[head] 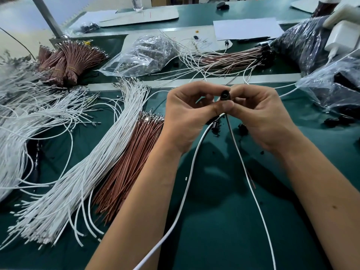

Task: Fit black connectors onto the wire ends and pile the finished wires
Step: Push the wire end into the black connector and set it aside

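My left hand (187, 114) and my right hand (259, 115) meet above the green table, both pinching a small black connector (225, 94) between fingertips. Two white wires (194, 156) hang from under the connector toward me; a brown wire (251, 177) runs along the right one. Loose black connectors (215, 126) lie on the table just below my hands. A pile of wires with black connectors fitted (229, 57) lies at the back, right of centre.
Bundles of white wires (81, 164) and brown wires (126, 168) spread across the left. Tied brown bundles (68, 61) stand at the back left. Plastic bags (148, 53) of parts sit at the back and right (331, 84). A white charger (342, 36) is far right.
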`<state>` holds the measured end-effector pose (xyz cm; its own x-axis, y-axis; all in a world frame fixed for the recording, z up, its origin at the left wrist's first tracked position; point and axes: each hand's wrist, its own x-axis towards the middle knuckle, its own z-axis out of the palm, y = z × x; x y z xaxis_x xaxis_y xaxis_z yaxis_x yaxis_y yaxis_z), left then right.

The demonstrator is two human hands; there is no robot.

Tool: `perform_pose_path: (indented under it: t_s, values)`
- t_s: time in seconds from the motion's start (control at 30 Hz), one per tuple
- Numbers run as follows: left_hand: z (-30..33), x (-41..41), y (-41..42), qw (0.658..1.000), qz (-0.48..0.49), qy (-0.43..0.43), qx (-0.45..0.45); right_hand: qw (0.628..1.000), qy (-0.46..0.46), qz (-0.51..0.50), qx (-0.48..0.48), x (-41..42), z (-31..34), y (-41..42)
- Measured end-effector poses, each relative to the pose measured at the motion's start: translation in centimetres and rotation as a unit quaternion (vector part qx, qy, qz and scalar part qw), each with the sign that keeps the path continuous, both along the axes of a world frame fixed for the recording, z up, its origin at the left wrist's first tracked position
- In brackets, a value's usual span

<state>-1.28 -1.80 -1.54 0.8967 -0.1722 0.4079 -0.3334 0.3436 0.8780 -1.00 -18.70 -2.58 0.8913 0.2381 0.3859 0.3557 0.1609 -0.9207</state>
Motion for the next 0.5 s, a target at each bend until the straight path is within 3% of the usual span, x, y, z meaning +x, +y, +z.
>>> perform_pose_path:
  t_s: [0.2, 0.5]
  values:
    - [0.23, -0.03, -0.05, 1.000, -0.008, -0.022, 0.005, 1.000, -0.008, -0.006, 0.002, 0.18, -0.20, -0.18]
    - [0.12, 0.29, 0.00, 0.999, 0.007, -0.032, 0.023, 0.998, -0.006, -0.008, -0.068, 0.40, -0.38, -0.72]
